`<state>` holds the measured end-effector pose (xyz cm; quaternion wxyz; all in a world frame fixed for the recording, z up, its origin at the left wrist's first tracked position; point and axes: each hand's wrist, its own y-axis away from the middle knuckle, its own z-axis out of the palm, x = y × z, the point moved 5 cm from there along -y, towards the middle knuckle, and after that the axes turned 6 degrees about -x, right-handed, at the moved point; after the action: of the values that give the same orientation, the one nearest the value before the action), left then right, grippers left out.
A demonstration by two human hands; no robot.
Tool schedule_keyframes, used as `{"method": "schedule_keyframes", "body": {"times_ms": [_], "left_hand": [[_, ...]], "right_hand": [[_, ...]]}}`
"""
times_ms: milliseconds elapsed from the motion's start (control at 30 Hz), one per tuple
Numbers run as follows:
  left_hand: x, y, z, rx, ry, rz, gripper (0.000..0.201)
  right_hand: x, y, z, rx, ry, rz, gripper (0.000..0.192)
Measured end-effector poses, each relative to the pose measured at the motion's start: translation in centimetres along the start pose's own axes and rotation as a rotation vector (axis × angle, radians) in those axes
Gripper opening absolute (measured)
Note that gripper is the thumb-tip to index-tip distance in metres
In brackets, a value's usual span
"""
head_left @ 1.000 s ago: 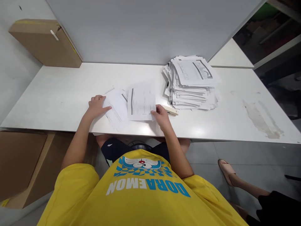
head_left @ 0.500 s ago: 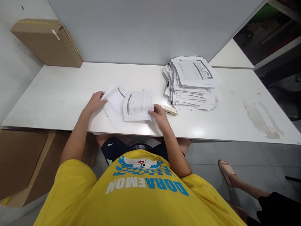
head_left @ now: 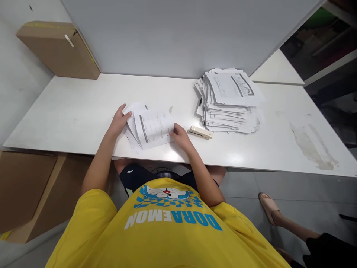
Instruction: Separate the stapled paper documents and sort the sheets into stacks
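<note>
Several loose printed sheets (head_left: 133,139) lie fanned out near the table's front edge. My right hand (head_left: 180,137) pinches the right edge of a printed sheet of paper (head_left: 156,128), which curves up and lies partly over the others. At the left edge of the sheets is my left hand (head_left: 120,121), its thumb and fingers apart, the thumb close to or touching the paper. A cream stapler (head_left: 200,132) rests on the table just right of my right hand, apart from it.
A tall, uneven stack of papers (head_left: 228,111) stands at the back right of the white table (head_left: 83,111). A cardboard box (head_left: 60,50) sits at the back left against the partition (head_left: 178,37). More cardboard (head_left: 25,190) is below left. Another person's foot (head_left: 269,208) shows lower right.
My right hand has brought its sheet left and over the other papers. The left hand has shifted slightly right, and its fingers have spread from their hold on the sheets.
</note>
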<state>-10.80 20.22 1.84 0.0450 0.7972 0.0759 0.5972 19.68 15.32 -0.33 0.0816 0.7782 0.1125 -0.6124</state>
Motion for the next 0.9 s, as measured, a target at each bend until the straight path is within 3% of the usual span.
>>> {"method": "schedule_keyframes", "body": {"times_ms": [133, 200, 333, 500, 600, 767, 900], "left_hand": [[0.6, 0.9, 1.5, -0.083, 0.098, 0.205, 0.090], [1.2, 1.8, 2.3, -0.036, 0.045, 0.302, 0.100], [1.5, 2.8, 3.7, 0.033, 0.034, 0.352, 0.111], [0.9, 1.7, 4.0, -0.036, 0.282, 0.228, 0.088], [0.7, 1.4, 4.2, -0.068, 0.319, 0.141, 0.076], [1.7, 1.8, 4.4, -0.047, 0.285, 0.058, 0.053], [3.1, 1.3, 5.2, -0.182, 0.334, -0.012, 0.050]], "right_hand": [[-0.4, -0.5, 0.3, 0.028, 0.143, 0.061, 0.006], [-0.9, -0.7, 0.5, 0.024, 0.213, 0.074, 0.003], [-1.3, -1.1, 0.9, 0.036, 0.249, 0.118, 0.023], [-1.2, -1.9, 1.3, 0.053, 0.177, 0.177, 0.059], [-1.5, -2.7, 1.1, 0.044, 0.205, 0.220, 0.069], [-1.6, -3.2, 0.3, -0.016, 0.100, 0.302, 0.067], [-2.2, -2.5, 0.0, -0.085, -0.223, 0.289, 0.050]]}}
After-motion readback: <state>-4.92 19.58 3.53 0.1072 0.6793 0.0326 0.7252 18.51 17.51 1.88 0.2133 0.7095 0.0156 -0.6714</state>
